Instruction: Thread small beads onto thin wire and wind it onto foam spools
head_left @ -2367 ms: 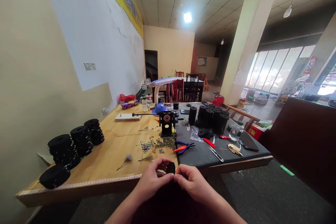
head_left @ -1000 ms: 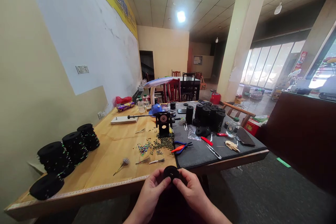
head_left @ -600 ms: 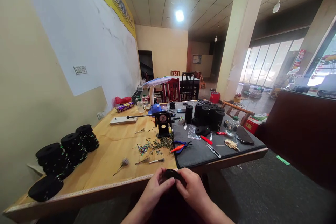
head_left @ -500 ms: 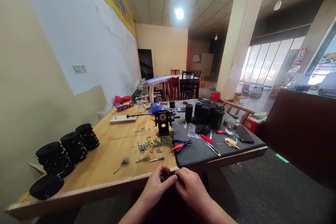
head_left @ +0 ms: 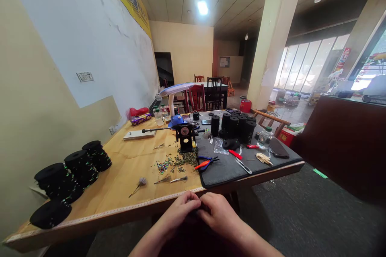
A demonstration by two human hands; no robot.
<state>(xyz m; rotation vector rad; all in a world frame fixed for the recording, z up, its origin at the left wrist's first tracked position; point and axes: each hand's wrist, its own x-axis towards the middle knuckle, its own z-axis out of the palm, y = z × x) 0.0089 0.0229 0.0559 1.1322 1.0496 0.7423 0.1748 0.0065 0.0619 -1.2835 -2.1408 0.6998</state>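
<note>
My left hand (head_left: 184, 209) and my right hand (head_left: 217, 213) meet just in front of the table's near edge, fingers curled and thumbs pressed inward. Between them is something small and dark, mostly covered by the fingers, and its kind cannot be made out. Closest to the hands on the wood lie a fine-bristled brush-like bundle (head_left: 179, 179), a second wispy bundle (head_left: 163, 179) and a fan-shaped one (head_left: 140, 184). Beyond these are loose coloured beads (head_left: 163, 166) and a heap of small dark-gold pieces (head_left: 188, 157). Blue-and-orange pliers (head_left: 206, 163) rest on the grey mat (head_left: 217, 176).
Black foam spools (head_left: 52, 178) with small bright bits stand at left; more black spools (head_left: 233, 126) stand on the mat. A black winding device (head_left: 186, 138) and a blue-white lamp (head_left: 177, 119) are behind the beads. Scissors-like snips (head_left: 243, 166) and a jar (head_left: 265, 138) are at right.
My fingers have closed in further, covering more of the dark thing between them. The whole view has shifted slightly; the table items lie as before.
</note>
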